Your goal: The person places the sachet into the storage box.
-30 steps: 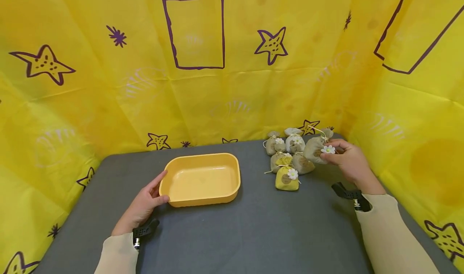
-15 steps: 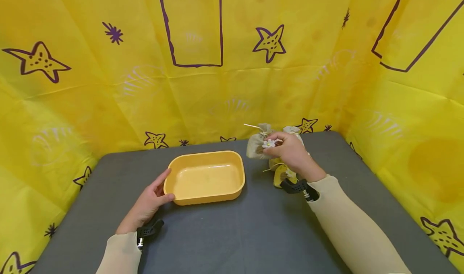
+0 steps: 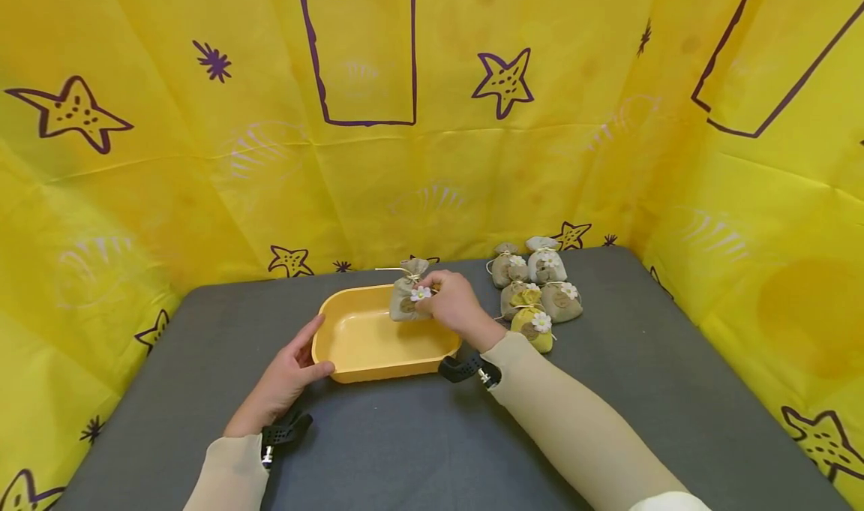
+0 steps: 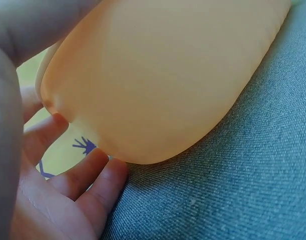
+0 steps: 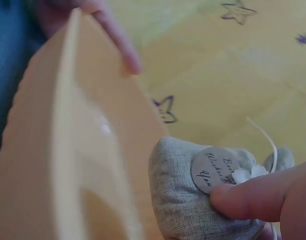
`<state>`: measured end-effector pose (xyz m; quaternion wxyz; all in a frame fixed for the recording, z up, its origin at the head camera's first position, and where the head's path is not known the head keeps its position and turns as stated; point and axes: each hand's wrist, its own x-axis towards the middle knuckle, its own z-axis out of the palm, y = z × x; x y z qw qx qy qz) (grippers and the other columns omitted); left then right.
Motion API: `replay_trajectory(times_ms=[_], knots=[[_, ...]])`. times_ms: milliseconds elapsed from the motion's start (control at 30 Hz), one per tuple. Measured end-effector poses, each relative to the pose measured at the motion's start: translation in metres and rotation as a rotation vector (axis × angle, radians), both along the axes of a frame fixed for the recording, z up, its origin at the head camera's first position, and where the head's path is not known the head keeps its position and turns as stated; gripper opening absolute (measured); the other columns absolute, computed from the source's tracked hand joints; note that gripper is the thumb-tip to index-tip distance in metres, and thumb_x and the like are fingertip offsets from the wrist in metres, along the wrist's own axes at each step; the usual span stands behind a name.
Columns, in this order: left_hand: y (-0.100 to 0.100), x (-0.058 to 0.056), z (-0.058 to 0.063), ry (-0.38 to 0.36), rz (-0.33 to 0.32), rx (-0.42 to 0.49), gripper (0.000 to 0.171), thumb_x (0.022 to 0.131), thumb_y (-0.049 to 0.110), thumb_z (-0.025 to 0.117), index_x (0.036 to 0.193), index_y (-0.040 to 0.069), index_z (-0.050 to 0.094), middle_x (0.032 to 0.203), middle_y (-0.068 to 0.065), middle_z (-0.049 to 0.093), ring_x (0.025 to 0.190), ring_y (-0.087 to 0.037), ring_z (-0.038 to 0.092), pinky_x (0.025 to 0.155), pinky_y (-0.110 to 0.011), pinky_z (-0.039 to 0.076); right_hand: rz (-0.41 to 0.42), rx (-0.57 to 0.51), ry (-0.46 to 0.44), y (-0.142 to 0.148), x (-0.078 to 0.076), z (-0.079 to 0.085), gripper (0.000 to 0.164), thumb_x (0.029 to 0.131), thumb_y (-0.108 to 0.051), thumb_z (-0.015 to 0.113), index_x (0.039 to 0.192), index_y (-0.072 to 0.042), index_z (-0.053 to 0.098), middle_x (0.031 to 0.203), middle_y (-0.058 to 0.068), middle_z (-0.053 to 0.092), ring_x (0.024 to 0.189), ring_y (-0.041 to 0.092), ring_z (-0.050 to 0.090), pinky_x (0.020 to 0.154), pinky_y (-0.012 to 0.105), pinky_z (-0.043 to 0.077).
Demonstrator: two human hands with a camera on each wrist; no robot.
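Observation:
My right hand [image 3: 455, 305] pinches a grey-beige sachet bag [image 3: 403, 301] over the yellow plastic tray [image 3: 378, 368]. The sachet has a tied neck, a white flower and a round tag; in the right wrist view the thumb presses beside the tag [image 5: 213, 167]. Of the tray, the right front rim is partly covered by my right wrist. My left hand [image 3: 293, 365] grips the tray's left end, thumb at the front corner and fingers at the far side. In the left wrist view its fingertips touch the tray's outer wall [image 4: 158, 90].
Several more sachets stand grouped right of the tray: a yellow one [image 3: 533, 331] in front, a white one [image 3: 545, 265] behind, and beige ones such as the one at the right [image 3: 562, 305]. A yellow patterned cloth [image 3: 364, 196] encloses the grey table [image 3: 418, 451] behind and at the sides.
My right hand has carried the beige sachet left from the group at the right to above the tray. The left hand keeps its grip; the tray appears slightly further right.

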<state>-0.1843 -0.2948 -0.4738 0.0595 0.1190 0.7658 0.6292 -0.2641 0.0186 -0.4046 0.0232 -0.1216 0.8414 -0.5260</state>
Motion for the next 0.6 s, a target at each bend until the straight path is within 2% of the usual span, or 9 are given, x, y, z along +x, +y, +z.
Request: replay_trajectory(times_ms=[100, 167, 233, 333, 400, 467, 600], knots=[[0.001, 0.0, 0.001, 0.0, 0.003, -0.003, 0.086, 0.094, 0.005, 0.069, 0.161, 0.012, 0.016, 0.164, -0.017, 0.009, 0.141, -0.04, 0.03, 0.096, -0.017, 0.04, 0.011, 0.121, 0.044, -0.013, -0.001, -0.004, 0.015, 0.081, -0.004, 0.077, 0.094, -0.011, 0.074, 0.104, 0.006, 0.062, 0.099, 0.026, 0.056, 0.083, 0.037, 0.048], [0.001, 0.0, 0.002, -0.001, -0.001, -0.002, 0.085, 0.095, 0.005, 0.069, 0.161, 0.012, 0.016, 0.164, -0.017, 0.009, 0.142, -0.041, 0.029, 0.096, -0.017, 0.04, 0.033, 0.173, 0.028, -0.018, 0.0, -0.005, 0.018, 0.084, -0.005, 0.076, 0.102, -0.01, 0.074, 0.112, 0.007, 0.063, 0.107, 0.026, 0.056, 0.089, 0.036, 0.045], [0.0, 0.001, 0.002, 0.001, -0.008, 0.001, 0.085, 0.095, 0.004, 0.068, 0.161, 0.011, 0.015, 0.164, -0.017, 0.008, 0.142, -0.041, 0.029, 0.097, -0.019, 0.04, 0.056, 0.198, -0.015, -0.022, 0.001, -0.005, 0.027, 0.085, -0.005, 0.074, 0.112, -0.009, 0.073, 0.123, 0.009, 0.062, 0.106, 0.022, 0.054, 0.083, 0.034, 0.048], [0.0, 0.001, 0.002, 0.004, -0.018, 0.01, 0.085, 0.095, 0.003, 0.068, 0.161, 0.011, 0.014, 0.164, -0.017, 0.008, 0.142, -0.041, 0.029, 0.098, -0.02, 0.041, 0.078, 0.209, -0.136, -0.024, 0.005, -0.003, 0.042, 0.087, -0.002, 0.072, 0.128, -0.01, 0.067, 0.126, 0.01, 0.062, 0.077, 0.019, 0.056, 0.058, 0.029, 0.047], [0.0, 0.001, 0.001, 0.004, -0.021, 0.013, 0.086, 0.095, 0.003, 0.068, 0.161, 0.011, 0.014, 0.164, -0.017, 0.008, 0.142, -0.041, 0.029, 0.098, -0.02, 0.041, 0.065, 0.194, -0.215, -0.025, 0.006, -0.002, 0.047, 0.088, -0.003, 0.071, 0.134, -0.012, 0.064, 0.119, 0.011, 0.063, 0.056, 0.016, 0.046, 0.044, 0.027, 0.04], [0.0, 0.001, 0.0, 0.003, -0.016, 0.01, 0.086, 0.095, 0.004, 0.068, 0.161, 0.012, 0.015, 0.164, -0.017, 0.008, 0.141, -0.04, 0.03, 0.098, -0.02, 0.041, 0.047, 0.171, -0.289, -0.027, 0.005, -0.004, 0.049, 0.089, -0.004, 0.069, 0.136, -0.014, 0.062, 0.107, 0.011, 0.065, 0.042, 0.015, 0.036, 0.039, 0.026, 0.034], [0.001, 0.001, 0.0, -0.002, -0.009, 0.0, 0.085, 0.095, 0.005, 0.068, 0.161, 0.012, 0.015, 0.164, -0.015, 0.009, 0.142, -0.039, 0.03, 0.098, -0.021, 0.041, 0.026, 0.066, -0.339, -0.037, 0.005, -0.008, 0.049, 0.088, -0.002, 0.069, 0.136, -0.01, 0.062, 0.106, 0.009, 0.062, 0.05, 0.015, 0.044, 0.044, 0.024, 0.036]])
